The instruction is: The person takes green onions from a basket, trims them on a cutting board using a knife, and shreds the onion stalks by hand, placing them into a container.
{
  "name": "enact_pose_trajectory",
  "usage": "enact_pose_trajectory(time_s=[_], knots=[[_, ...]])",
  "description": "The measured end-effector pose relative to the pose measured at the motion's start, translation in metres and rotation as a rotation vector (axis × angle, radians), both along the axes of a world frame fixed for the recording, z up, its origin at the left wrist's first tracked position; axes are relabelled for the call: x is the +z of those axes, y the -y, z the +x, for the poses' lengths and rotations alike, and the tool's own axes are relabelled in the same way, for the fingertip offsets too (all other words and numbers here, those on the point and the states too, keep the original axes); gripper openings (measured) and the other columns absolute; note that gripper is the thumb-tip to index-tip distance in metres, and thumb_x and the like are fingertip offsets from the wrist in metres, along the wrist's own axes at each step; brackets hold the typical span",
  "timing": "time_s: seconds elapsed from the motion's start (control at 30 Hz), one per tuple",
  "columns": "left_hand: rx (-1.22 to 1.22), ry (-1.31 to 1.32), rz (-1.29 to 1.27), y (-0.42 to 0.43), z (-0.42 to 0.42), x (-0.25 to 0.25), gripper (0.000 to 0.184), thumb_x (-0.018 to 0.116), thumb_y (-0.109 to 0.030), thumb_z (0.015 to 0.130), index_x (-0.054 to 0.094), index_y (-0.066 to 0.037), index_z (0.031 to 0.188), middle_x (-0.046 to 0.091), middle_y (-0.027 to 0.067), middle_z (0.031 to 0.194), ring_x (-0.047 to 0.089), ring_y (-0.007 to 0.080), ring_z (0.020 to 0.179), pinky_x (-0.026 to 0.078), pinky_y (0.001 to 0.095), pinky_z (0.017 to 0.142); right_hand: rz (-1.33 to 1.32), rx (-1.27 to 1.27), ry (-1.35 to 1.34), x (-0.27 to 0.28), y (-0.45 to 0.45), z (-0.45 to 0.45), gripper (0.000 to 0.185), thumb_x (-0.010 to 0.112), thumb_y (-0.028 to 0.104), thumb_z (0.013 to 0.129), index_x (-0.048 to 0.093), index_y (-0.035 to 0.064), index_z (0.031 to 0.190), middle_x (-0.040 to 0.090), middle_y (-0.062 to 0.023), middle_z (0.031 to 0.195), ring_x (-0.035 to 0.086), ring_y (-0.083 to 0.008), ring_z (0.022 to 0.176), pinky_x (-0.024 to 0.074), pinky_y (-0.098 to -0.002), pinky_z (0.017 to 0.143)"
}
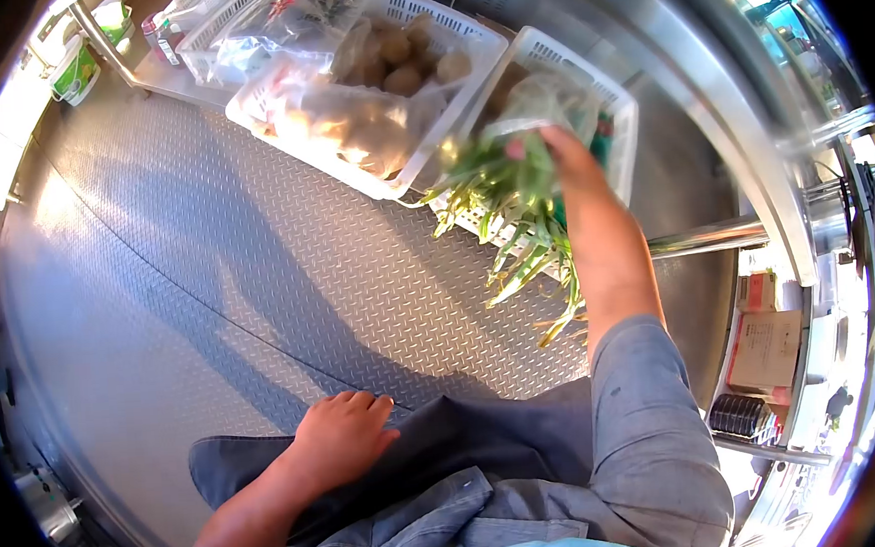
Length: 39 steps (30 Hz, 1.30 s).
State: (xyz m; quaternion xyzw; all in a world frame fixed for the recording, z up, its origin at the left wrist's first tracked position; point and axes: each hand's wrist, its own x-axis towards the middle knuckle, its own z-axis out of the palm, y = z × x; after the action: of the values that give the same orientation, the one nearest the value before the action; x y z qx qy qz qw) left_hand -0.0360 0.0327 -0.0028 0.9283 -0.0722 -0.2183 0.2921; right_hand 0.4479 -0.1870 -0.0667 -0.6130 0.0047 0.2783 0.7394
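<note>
My right hand reaches into a white plastic crate and is closed around a bunch of long leafy greens. Motion blurs the fingers, and leaves hide part of them. The leaf ends hang over the crate's near side towards the floor. Behind the hand, a clear plastic bag lies in the same crate. My left hand rests on my bent knee with its fingers loosely spread, holding nothing.
Beside it, another white crate holds bagged round brown vegetables resembling potatoes. A metal shelf leg stands to the right, near cardboard boxes. Patterned metal flooring spreads to the left. Green-and-white buckets stand at upper left.
</note>
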Motion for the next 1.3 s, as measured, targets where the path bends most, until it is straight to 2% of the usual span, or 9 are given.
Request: enact_pose_trajectory(time_s=[0.17,0.27,0.37,0.63,0.73,0.83,1.0,1.07,1.3], knots=[[-0.001,0.022,0.009,0.004,0.000,-0.002,0.038,0.071,-0.035,0.096,0.065,-0.006,0.120,0.071,0.0127,0.106,0.070,0.0339,0.103,0.057,0.0480,0.087,-0.328,-0.077,-0.232,-0.122,-0.052,0.113,0.020,0.067,0.011,0.091,0.066,-0.0014,0.107,0.070,-0.0170,0.106,0.072,-0.0333,0.097,0.0624,-0.0463,0.086],[0.007,0.056,0.020,0.006,-0.003,-0.003,0.035,0.072,-0.035,0.095,0.065,-0.006,0.114,0.071,0.0121,0.101,0.071,0.0326,0.100,0.057,0.0471,0.085,-0.449,-0.233,-0.115,-0.130,-0.082,0.105,0.039,0.073,0.010,0.084,0.066,-0.0035,0.119,0.071,-0.0190,0.110,0.069,-0.0373,0.092,0.0566,-0.0494,0.088],[0.000,0.001,0.028,0.006,-0.003,-0.003,0.038,0.070,-0.035,0.096,0.065,-0.006,0.120,0.071,0.0125,0.105,0.071,0.0336,0.102,0.057,0.0475,0.087,-0.307,-0.170,-0.135,-0.146,-0.088,0.116,0.032,0.073,0.010,0.083,0.068,-0.0025,0.112,0.072,-0.0194,0.111,0.070,-0.0383,0.092,0.0577,-0.0495,0.085],[0.004,-0.047,0.011,0.002,-0.001,-0.006,0.042,0.067,-0.036,0.099,0.065,-0.004,0.125,0.072,0.0142,0.110,0.071,0.0352,0.106,0.057,0.0470,0.091,0.044,-0.140,-0.016,-0.057,-0.051,0.037,0.019,0.069,0.020,0.089,0.064,0.0019,0.090,0.066,-0.0131,0.083,0.069,-0.0296,0.082,0.0596,-0.0472,0.074],[-0.026,-0.041,-0.013,-0.002,0.003,-0.004,0.042,0.067,-0.036,0.099,0.065,-0.004,0.126,0.072,0.0149,0.111,0.070,0.0350,0.108,0.057,0.0467,0.091,0.221,0.150,-0.272,0.003,-0.023,-0.021,0.026,0.066,0.021,0.093,0.058,-0.0029,0.100,0.063,-0.0120,0.084,0.065,-0.0235,0.079,0.0578,-0.0353,0.069],[-0.071,-0.024,-0.023,-0.004,0.016,-0.002,0.043,0.067,-0.037,0.098,0.066,-0.003,0.126,0.072,0.0152,0.112,0.070,0.0353,0.109,0.056,0.0475,0.093,0.299,-0.063,-0.643,0.087,0.001,-0.128,0.034,0.063,0.020,0.097,0.053,-0.0077,0.115,0.060,-0.0122,0.089,0.062,-0.0176,0.078,0.0556,-0.0265,0.065],[-0.030,0.012,-0.028,-0.008,0.029,-0.006,0.044,0.067,-0.038,0.097,0.067,-0.003,0.125,0.072,0.0157,0.113,0.070,0.0363,0.109,0.056,0.0478,0.094,0.561,-0.008,-0.735,0.134,0.079,-0.228,0.042,0.057,0.016,0.101,0.046,-0.0099,0.132,0.056,-0.0146,0.104,0.060,-0.0142,0.078,0.0546,-0.0262,0.061],[-0.038,-0.005,-0.022,-0.010,0.032,-0.010,0.044,0.067,-0.038,0.097,0.067,-0.003,0.124,0.072,0.0158,0.112,0.069,0.0366,0.108,0.056,0.0476,0.094,0.542,-0.019,-0.713,0.153,0.097,-0.252,0.065,0.054,0.016,0.103,0.023,-0.0119,0.153,0.052,-0.0183,0.109,0.059,-0.0176,0.078,0.0565,-0.0317,0.057],[-0.005,0.130,-0.087,-0.016,0.031,-0.036,0.048,0.068,-0.041,0.096,0.069,-0.002,0.124,0.072,0.0187,0.112,0.070,0.0381,0.105,0.056,0.0480,0.092,0.454,0.119,-0.548,0.200,0.139,-0.284,0.071,0.058,0.016,0.104,0.021,-0.0076,0.160,0.053,-0.0205,0.107,0.058,-0.0192,0.074,0.0548,-0.0320,0.056]])
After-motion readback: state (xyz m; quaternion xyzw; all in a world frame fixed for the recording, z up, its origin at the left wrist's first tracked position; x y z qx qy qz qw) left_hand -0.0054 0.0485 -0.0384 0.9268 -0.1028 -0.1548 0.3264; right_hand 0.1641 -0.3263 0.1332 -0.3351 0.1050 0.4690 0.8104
